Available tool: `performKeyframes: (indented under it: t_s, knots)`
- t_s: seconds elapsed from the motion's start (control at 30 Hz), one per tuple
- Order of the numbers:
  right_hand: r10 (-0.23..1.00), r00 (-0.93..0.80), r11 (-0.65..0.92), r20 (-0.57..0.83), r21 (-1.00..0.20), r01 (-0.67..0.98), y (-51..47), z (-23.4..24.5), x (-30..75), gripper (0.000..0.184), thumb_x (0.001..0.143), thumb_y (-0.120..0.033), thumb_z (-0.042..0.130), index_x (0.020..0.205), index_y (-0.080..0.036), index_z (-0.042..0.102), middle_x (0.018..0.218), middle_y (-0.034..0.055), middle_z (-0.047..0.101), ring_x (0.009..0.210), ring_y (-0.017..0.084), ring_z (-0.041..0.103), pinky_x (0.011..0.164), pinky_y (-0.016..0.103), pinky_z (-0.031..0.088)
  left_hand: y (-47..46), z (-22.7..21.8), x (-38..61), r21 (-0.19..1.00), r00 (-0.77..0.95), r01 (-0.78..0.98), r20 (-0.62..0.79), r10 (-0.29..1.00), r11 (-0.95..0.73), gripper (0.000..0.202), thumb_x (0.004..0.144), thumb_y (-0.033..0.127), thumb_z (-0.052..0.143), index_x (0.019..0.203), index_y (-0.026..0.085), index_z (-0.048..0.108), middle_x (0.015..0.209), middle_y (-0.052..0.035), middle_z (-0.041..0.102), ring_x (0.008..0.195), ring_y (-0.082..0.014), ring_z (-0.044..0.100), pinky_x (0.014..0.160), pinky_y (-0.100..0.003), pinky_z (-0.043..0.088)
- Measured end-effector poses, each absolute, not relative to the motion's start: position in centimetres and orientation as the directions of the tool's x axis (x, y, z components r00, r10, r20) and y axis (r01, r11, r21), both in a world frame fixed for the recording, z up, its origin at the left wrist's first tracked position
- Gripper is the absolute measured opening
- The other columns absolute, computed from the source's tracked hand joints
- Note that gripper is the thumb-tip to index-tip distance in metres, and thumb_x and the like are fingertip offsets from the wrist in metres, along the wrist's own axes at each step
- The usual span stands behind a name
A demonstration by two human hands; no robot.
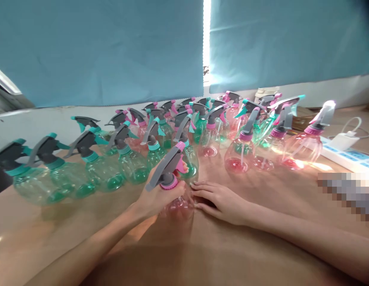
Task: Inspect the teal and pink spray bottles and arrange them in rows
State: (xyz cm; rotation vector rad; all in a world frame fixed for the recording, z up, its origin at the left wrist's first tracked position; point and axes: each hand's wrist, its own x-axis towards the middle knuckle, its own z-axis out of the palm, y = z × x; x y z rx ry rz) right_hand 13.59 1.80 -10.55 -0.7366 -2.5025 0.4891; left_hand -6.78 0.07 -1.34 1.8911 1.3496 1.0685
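Note:
My left hand is closed around the neck of a pink spray bottle with a grey trigger head and pink collar; the bottle stands on the brown table at centre. My right hand lies flat beside the bottle's right side, fingers stretched out and touching or almost touching it, holding nothing.
Several green spray bottles stand in a row to the left and behind. Several pink spray bottles stand to the right. A white power strip with a charger lies at the far right. Blue curtains hang behind.

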Motion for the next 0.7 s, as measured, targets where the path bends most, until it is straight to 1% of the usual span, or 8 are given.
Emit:
performKeyframes:
  t_s: [0.07, 0.13, 0.2, 0.3, 0.43, 0.5, 0.57, 0.7]
  knots:
    - [0.567, -0.751, 0.796, 0.338, -0.460, 0.394, 1.9, -10.4, 13.7, 0.037, 0.097, -0.035, 0.046, 0.126, -0.017, 0.060, 0.134, 0.0105, 0.060, 0.128, 0.023, 0.051, 0.109, 0.041, 0.041, -0.1, -1.4, -6.8, 0.806, 0.188, 0.481, 0.289, 0.939, -0.344, 0.021, 0.068, 0.024, 0.060, 0.089, 0.024, 0.060, 0.056, 0.0059, 0.051, 0.047, -0.0132, 0.045, 0.048, -0.026, 0.043]
    - [0.562, -0.767, 0.792, 0.310, -0.470, 0.391, 1.8, -9.8, 14.0, 0.037, 0.096, -0.034, 0.046, 0.127, -0.019, 0.059, 0.134, 0.0100, 0.060, 0.127, 0.023, 0.052, 0.107, 0.040, 0.043, -0.4, -1.3, -6.5, 0.797, 0.205, 0.483, 0.299, 0.932, -0.363, 0.023, 0.069, 0.025, 0.059, 0.092, 0.023, 0.060, 0.055, 0.0063, 0.050, 0.047, -0.0137, 0.047, 0.049, -0.026, 0.043]
    - [0.583, -0.767, 0.770, 0.268, -0.485, 0.415, 1.7, -8.8, 14.7, 0.038, 0.096, -0.034, 0.048, 0.130, -0.019, 0.056, 0.134, 0.0101, 0.060, 0.121, 0.023, 0.057, 0.102, 0.040, 0.047, -0.6, -1.1, -6.0, 0.790, 0.209, 0.496, 0.293, 0.933, -0.359, 0.027, 0.070, 0.027, 0.058, 0.097, 0.023, 0.061, 0.058, 0.0049, 0.053, 0.053, -0.0158, 0.052, 0.052, -0.027, 0.045]
    - [0.651, -0.728, 0.715, 0.215, -0.497, 0.492, 1.1, -6.8, 16.4, 0.046, 0.093, -0.035, 0.051, 0.136, -0.017, 0.049, 0.127, 0.0101, 0.064, 0.112, 0.024, 0.062, 0.094, 0.041, 0.052, -0.7, -1.1, -5.0, 0.788, 0.207, 0.519, 0.258, 0.944, -0.330, 0.030, 0.072, 0.031, 0.056, 0.101, 0.023, 0.062, 0.061, 0.0032, 0.055, 0.063, -0.0195, 0.058, 0.056, -0.029, 0.046]
    - [0.744, -0.644, 0.630, 0.179, -0.511, 0.585, -0.1, -4.6, 18.8, 0.054, 0.092, -0.043, 0.051, 0.140, -0.018, 0.045, 0.138, 0.0090, 0.056, 0.121, 0.027, 0.056, 0.097, 0.045, 0.050, -0.3, -1.8, -3.7, 0.773, 0.193, 0.532, 0.286, 0.939, -0.345, 0.017, 0.074, 0.030, 0.058, 0.087, 0.024, 0.065, 0.064, 0.0016, 0.056, 0.063, -0.0196, 0.057, 0.059, -0.031, 0.047]
    - [0.769, -0.612, 0.605, 0.184, -0.519, 0.603, -0.7, -4.1, 19.7, 0.057, 0.091, -0.045, 0.052, 0.140, -0.018, 0.043, 0.142, 0.0091, 0.053, 0.125, 0.028, 0.054, 0.099, 0.045, 0.048, -0.1, -2.0, -2.8, 0.765, 0.188, 0.537, 0.304, 0.934, -0.357, 0.011, 0.075, 0.029, 0.059, 0.083, 0.024, 0.065, 0.070, 0.0004, 0.059, 0.066, -0.0196, 0.059, 0.062, -0.032, 0.049]
    - [0.786, -0.583, 0.592, 0.205, -0.518, 0.617, -1.1, -4.0, 20.4, 0.059, 0.091, -0.047, 0.053, 0.141, -0.017, 0.042, 0.141, 0.0107, 0.053, 0.125, 0.029, 0.053, 0.098, 0.044, 0.049, 0.0, -2.0, -1.7, 0.760, 0.188, 0.537, 0.315, 0.930, -0.366, 0.011, 0.077, 0.029, 0.059, 0.085, 0.024, 0.065, 0.076, -0.0006, 0.062, 0.069, -0.0204, 0.061, 0.064, -0.033, 0.050]
    - [0.819, -0.513, 0.565, 0.257, -0.509, 0.649, -1.5, -4.2, 21.0, 0.065, 0.088, -0.051, 0.056, 0.140, -0.016, 0.040, 0.139, 0.0143, 0.054, 0.124, 0.031, 0.054, 0.092, 0.045, 0.053, 0.8, -1.7, 0.8, 0.739, 0.216, 0.538, 0.343, 0.914, -0.405, 0.012, 0.076, 0.028, 0.063, 0.086, 0.021, 0.065, 0.073, -0.0009, 0.064, 0.073, -0.0225, 0.063, 0.065, -0.034, 0.050]
